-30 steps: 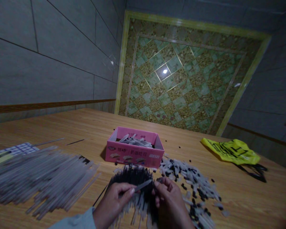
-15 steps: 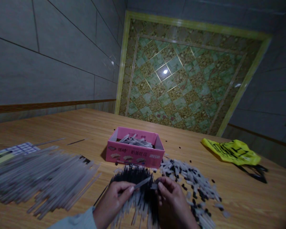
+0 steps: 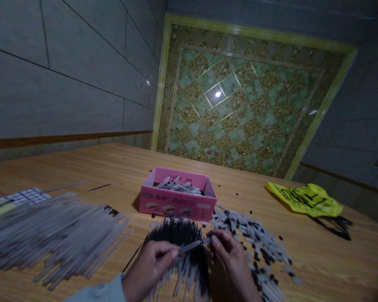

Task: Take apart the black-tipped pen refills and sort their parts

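Observation:
My left hand (image 3: 153, 266) is closed, with thumb and forefinger pinching a slim, translucent grey tube (image 3: 189, 246) that points right. My right hand (image 3: 228, 258) is pinched on a small translucent piece (image 3: 206, 240) with a dark end; its exact kind is unclear. The tube's tip meets or nearly meets this piece. Beneath both hands lies a dense bundle of thin sticks (image 3: 179, 230), black at the far end and whitish nearer me. Right of my right hand spreads a pile of small translucent and black pieces (image 3: 255, 230).
A pink box (image 3: 176, 204) holding greyish tubes stands behind the bundle. Many long translucent tubes (image 3: 59, 235) lie on the left, beside a checked sheet (image 3: 22, 197). On the right rests a yellow bag (image 3: 305, 199) with black straps. The wooden table (image 3: 113, 163) meets a tiled wall (image 3: 82, 84).
The tube in my left hand has tipped flatter and its end has come lower. My right hand has risen slightly, and its small piece is now nearly in line with the tube.

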Tool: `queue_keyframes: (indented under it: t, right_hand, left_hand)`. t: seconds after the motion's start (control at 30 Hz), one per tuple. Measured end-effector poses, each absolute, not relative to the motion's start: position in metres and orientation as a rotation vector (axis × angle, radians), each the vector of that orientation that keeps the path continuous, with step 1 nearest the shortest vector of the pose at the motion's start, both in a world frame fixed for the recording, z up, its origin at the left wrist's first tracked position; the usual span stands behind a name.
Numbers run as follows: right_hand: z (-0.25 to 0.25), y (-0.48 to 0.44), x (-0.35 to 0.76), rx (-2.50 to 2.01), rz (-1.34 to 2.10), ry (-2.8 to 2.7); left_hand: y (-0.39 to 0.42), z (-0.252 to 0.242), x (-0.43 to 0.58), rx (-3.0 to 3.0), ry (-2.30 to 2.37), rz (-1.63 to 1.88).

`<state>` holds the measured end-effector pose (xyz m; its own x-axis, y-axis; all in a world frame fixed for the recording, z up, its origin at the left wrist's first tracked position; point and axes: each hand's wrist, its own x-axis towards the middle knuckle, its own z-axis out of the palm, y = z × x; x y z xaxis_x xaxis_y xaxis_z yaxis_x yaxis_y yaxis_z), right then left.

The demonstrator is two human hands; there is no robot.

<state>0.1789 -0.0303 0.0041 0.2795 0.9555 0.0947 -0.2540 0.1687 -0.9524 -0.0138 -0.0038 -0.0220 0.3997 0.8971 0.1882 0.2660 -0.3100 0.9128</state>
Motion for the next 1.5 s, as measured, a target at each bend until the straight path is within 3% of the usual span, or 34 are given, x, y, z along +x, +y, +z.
queue_keyframes:
  t: [0.3, 0.67, 0.87, 1.1, 1.3, 1.5]
  right_hand:
    - [-0.026, -0.022, 0.189, -1.024, 0.977, -1.178]
    - [-0.003, -0.031, 0.198, -1.109, 0.538, -1.712]
    - [-0.009, -0.032, 0.196, -1.141, 0.467, -1.854]
    - [-0.015, -0.032, 0.189, -1.257, 0.612, -1.657]
    - [-0.021, -0.03, 0.173, -1.129, 1.223, -1.113]
    - [-0.015, -0.025, 0.183, -1.177, 1.131, -0.77]
  left_hand:
    - [-0.007, -0.02, -0.013, 1.787, 1.071, 0.861]
    - [-0.005, -0.029, -0.015, 1.759, 1.041, 0.832]
    - [-0.01, -0.021, -0.014, 1.831, 1.059, 0.862]
    - [-0.018, -0.019, -0.013, 1.94, 1.151, 1.028]
    - [-0.021, -0.011, -0.012, 2.16, 1.076, 1.052]
    - [0.004, 0.001, -0.037, 2.234, 1.496, 1.187]
